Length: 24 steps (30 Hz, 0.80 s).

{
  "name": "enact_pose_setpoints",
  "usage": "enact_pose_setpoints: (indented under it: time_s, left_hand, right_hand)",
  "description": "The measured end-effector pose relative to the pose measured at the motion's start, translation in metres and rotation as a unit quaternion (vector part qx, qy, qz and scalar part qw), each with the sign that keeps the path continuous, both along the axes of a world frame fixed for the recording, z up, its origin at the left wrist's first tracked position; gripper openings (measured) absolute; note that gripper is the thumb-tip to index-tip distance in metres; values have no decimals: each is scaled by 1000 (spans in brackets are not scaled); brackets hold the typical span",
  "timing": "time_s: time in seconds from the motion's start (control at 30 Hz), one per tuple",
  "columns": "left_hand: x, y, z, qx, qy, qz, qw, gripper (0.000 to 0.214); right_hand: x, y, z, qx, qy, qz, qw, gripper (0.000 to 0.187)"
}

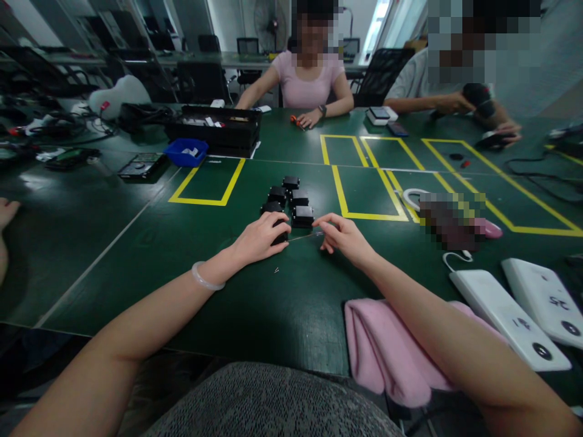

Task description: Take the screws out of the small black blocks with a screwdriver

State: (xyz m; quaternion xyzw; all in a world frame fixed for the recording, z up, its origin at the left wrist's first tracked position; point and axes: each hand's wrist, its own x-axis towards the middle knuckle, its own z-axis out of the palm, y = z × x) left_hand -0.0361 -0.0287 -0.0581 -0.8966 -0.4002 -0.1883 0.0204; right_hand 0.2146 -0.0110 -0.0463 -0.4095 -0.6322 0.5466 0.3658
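Observation:
My left hand point(265, 237) is closed around a small black box point(281, 232), pressing it to the green table; the fingers hide much of it. In my right hand point(340, 238) a thin screwdriver point(303, 237) is pinched, lying nearly level with its slim shaft pointing left. The shaft's tip reaches the side of the held box, though I cannot tell whether it sits in a screw. Just beyond my hands stand several similar black boxes point(303, 214) in two rough rows. A couple of tiny screws point(276, 270) lie on the table in front of my left hand.
A pink cloth point(382, 346) hangs over the near edge under my right forearm. White power strips point(505, 315) lie at right. Yellow tape point(373, 216) marks rectangles. A blue bin point(186, 153) and black crate point(214, 136) stand far left. Two people sit opposite; another person's hand point(6, 212) shows at left.

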Motion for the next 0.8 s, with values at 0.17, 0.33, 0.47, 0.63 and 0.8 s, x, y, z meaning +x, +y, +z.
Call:
enact_pose_setpoints:
  time_s: [0.17, 0.33, 0.47, 0.63, 0.8]
  left_hand:
    - [-1, 1, 0, 2, 4, -3, 1000, 23]
    - [-1, 1, 0, 1, 6, -3, 1000, 24]
    - [-1, 2, -1, 1, 4, -4, 1000, 24]
    - [-2, 2, -2, 2, 2, -5, 1000, 23]
    - [-2, 2, -2, 6, 5, -5, 1000, 25]
  right_hand:
    - [0, -1, 1, 8, 19, 3, 1000, 23]
    - [1, 0, 1, -4, 11, 8, 1000, 26]
    - [1, 1, 0, 10, 17, 4, 1000, 25]
    - [1, 1, -1, -3, 21, 4, 1000, 27]
    - [2, 2, -3, -6, 19, 5, 1000, 31]
